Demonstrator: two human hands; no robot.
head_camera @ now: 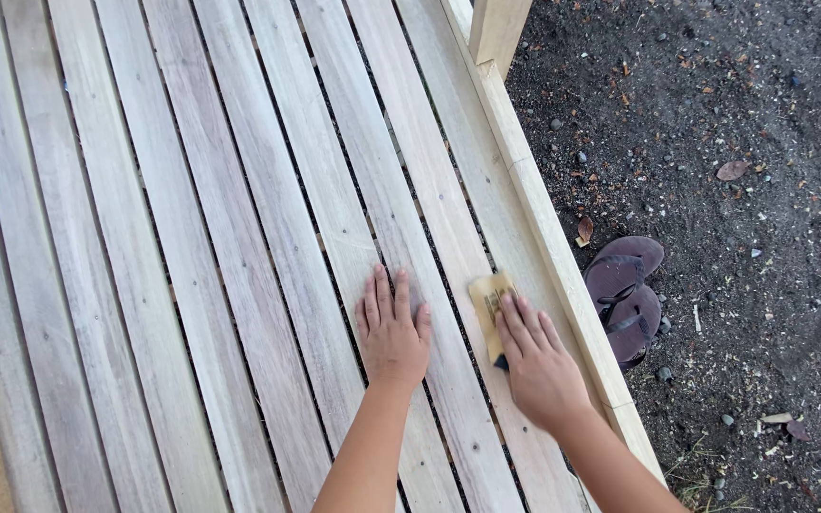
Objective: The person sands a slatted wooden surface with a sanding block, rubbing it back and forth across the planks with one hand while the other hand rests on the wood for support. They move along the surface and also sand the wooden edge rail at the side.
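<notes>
The right hand [536,363] lies flat, fingers together, pressing a folded piece of tan sandpaper [488,306] onto one slat near the outer edge of the slatted wooden bench [192,285]; only the far end of the sheet shows beyond the fingertips. The left hand [393,332] rests open and empty, palm down with fingers a little spread, on a slat just beside it, and the two hands are apart. The sandpaper looks thin, light and flexible (it bends easily, I think, and can tear at a fold), with a rough face that should not slip on the wood, so it is best held under flat fingers, not pinched at a corner. The bench is stiff and heavy, of pale bare wood. No packages, labels or signs are visible; on the dark ground [762,190] next to the frame lies a pair of brown flip-flops [624,296], among small stones and dry leaves.
</notes>
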